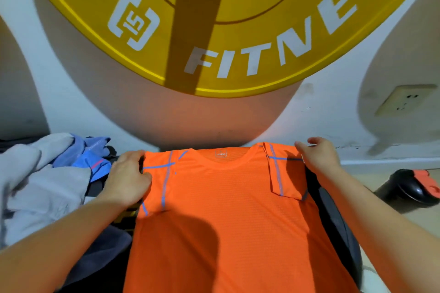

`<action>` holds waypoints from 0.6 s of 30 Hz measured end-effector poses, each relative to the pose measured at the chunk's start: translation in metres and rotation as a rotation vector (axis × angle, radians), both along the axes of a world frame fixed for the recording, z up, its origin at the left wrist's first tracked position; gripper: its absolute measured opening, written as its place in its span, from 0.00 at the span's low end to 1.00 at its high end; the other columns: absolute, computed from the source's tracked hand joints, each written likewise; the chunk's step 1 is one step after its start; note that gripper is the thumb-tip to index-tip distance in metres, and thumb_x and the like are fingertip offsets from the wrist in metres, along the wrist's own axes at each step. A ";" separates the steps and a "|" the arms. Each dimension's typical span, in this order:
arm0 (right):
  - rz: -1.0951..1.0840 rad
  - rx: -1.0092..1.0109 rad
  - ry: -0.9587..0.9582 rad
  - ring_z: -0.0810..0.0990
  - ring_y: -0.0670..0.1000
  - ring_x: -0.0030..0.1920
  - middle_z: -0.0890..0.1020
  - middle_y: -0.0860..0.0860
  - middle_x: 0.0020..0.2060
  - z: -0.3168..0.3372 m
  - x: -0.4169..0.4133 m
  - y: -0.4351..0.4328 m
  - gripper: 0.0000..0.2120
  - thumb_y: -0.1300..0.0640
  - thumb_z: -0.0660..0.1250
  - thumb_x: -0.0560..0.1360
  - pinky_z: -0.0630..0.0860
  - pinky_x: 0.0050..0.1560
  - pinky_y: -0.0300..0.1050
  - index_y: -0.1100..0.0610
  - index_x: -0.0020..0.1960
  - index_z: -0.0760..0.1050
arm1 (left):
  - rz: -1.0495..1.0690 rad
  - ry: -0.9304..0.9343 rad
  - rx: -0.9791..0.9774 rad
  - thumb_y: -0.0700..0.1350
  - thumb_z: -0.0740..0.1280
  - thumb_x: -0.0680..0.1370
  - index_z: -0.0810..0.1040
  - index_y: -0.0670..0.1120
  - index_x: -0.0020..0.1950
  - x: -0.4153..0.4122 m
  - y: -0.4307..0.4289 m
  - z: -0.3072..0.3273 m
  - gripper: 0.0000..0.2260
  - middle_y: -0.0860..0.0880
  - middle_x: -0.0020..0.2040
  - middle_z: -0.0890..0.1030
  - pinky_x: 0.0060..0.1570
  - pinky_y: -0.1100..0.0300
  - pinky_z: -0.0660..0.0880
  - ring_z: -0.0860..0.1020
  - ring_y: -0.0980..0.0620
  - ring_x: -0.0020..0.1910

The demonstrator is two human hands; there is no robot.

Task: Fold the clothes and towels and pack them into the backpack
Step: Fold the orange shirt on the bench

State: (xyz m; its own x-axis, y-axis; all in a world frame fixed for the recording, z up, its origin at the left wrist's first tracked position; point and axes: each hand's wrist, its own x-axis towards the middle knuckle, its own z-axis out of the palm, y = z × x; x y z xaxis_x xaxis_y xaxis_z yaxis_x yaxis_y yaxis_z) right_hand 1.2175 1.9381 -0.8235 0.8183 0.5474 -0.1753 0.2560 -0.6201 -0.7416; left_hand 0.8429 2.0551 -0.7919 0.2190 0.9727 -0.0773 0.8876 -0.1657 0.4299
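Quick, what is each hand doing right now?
Left hand: holds the orange shirt at its shoulder.
Right hand: pinches the shirt's other shoulder.

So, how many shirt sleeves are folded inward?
2: one sleeve by the left hand, the other sleeve by the right hand, both on the orange shirt.

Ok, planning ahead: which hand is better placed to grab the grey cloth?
Left, probably: the left hand grips the orange T-shirt beside the grey cloth; the right hand holds its far shoulder.

1 head-worn camera looks forward and down, close over the shirt [226, 221].
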 end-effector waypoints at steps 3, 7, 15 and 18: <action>-0.106 0.113 0.091 0.79 0.57 0.51 0.82 0.57 0.51 0.023 -0.019 -0.051 0.15 0.56 0.69 0.74 0.73 0.53 0.48 0.58 0.60 0.75 | -0.118 0.024 -0.004 0.35 0.63 0.71 0.79 0.49 0.57 -0.003 -0.014 0.027 0.17 0.47 0.56 0.78 0.56 0.54 0.73 0.77 0.48 0.55; -0.124 0.199 0.190 0.77 0.53 0.42 0.80 0.55 0.44 0.041 -0.065 -0.143 0.07 0.61 0.69 0.75 0.69 0.41 0.43 0.57 0.52 0.78 | -0.154 0.069 -0.084 0.36 0.63 0.74 0.79 0.51 0.43 -0.016 -0.071 0.056 0.11 0.52 0.44 0.82 0.45 0.60 0.73 0.80 0.53 0.45; -0.186 0.132 0.441 0.75 0.62 0.60 0.73 0.59 0.64 0.001 -0.130 -0.251 0.30 0.58 0.70 0.74 0.72 0.57 0.56 0.57 0.72 0.61 | 0.320 -0.129 -0.143 0.45 0.68 0.74 0.75 0.46 0.46 -0.077 -0.231 -0.011 0.04 0.43 0.45 0.81 0.45 0.54 0.70 0.78 0.41 0.50; -0.151 0.074 0.476 0.75 0.61 0.58 0.74 0.60 0.61 -0.007 -0.133 -0.265 0.28 0.59 0.70 0.74 0.72 0.55 0.55 0.58 0.71 0.64 | 0.421 -0.176 -0.220 0.49 0.69 0.75 0.73 0.44 0.50 -0.083 -0.258 -0.029 0.10 0.44 0.45 0.79 0.46 0.51 0.72 0.77 0.40 0.50</action>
State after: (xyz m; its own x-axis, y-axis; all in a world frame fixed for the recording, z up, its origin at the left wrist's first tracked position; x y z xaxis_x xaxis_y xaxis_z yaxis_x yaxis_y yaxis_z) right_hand 1.0841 1.6735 -0.8301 0.7280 0.4540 -0.5137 -0.2103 -0.5653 -0.7976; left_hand 0.7594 1.7974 -0.8205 -0.1603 0.9441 -0.2879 0.7686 0.3024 0.5638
